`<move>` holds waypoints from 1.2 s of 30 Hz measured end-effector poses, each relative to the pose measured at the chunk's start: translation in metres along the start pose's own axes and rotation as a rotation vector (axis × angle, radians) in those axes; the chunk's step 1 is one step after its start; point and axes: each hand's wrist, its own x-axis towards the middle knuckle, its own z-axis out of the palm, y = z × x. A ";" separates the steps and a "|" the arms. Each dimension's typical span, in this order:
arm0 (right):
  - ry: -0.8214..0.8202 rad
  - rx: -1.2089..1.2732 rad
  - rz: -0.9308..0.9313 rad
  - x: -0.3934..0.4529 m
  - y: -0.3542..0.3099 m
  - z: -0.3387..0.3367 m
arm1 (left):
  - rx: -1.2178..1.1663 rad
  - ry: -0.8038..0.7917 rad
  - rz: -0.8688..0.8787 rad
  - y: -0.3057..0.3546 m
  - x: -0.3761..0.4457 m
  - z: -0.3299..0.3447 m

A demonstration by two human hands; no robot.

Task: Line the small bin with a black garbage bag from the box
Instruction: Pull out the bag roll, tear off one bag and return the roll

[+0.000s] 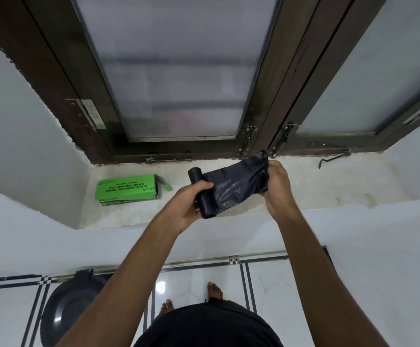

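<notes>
Plastic film, thin and glossy black, makes up the roll of garbage bags [205,196] that I see at centre frame: a tight cylinder standing roughly on end, tilted, with one crinkled bag [241,182] drawn off it to the right. I note sheen and fine creases across the unrolled sheet. The left hand [188,209] grips the cylinder, fingers curled round its middle and thumb behind. The right hand [277,186] pinches the free end of the bag, fingers closed on the bunched edge. Both are held in the air above a pale stone sill [229,214] with a rough, mottled surface.

On that sill, left of centre, lies the green cardboard box [127,189], rectangular, printed with white lettering, its right end flap open. It is well apart from the roll.

At lower left of the frame I record the small bin [64,311]: dark, round, smooth plastic with a gloss highlight, standing on white polished floor tiles [198,279] with black inlay lines. My view of its inside is too dim to judge.

Upper frame: a dark wooden window frame [274,83] with frosted panes and metal latches.
</notes>
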 end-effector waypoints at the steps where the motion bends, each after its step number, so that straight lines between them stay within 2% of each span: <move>1: 0.031 0.021 -0.004 0.002 -0.002 -0.002 | -0.019 -0.007 -0.004 0.000 0.001 0.003; 8: 0.197 -0.030 -0.043 0.029 0.005 -0.034 | -0.039 0.064 -0.013 -0.001 0.006 0.000; 15: 0.459 -0.059 0.010 0.065 -0.004 -0.098 | -0.058 0.100 -0.040 -0.003 0.016 0.002; 18: 0.731 -0.327 -0.085 0.066 -0.009 -0.118 | -0.070 0.115 -0.023 -0.002 0.019 0.010; 20: 0.853 -0.572 -0.261 0.057 -0.006 -0.117 | -0.086 0.125 0.005 -0.002 0.023 0.018; 21: 0.839 -0.618 -0.396 0.051 -0.002 -0.109 | -0.085 0.124 0.010 -0.002 0.024 0.022; 23: 0.607 -0.590 -0.589 0.037 0.009 -0.085 | -0.066 0.097 0.000 -0.005 0.026 0.033; 26: 0.061 -0.564 -0.568 0.012 0.020 -0.037 | -0.007 0.048 -0.002 -0.011 0.028 0.044; 29: -0.281 -0.680 -0.527 0.010 0.031 -0.013 | 0.064 -0.024 0.013 -0.015 0.029 0.046; 32: -0.399 -0.595 -0.318 0.022 0.034 -0.011 | 0.087 -0.046 0.021 -0.015 0.029 0.045; 36: -0.350 -0.566 -0.309 0.040 0.030 -0.022 | 0.040 -0.008 -0.009 -0.012 0.023 0.042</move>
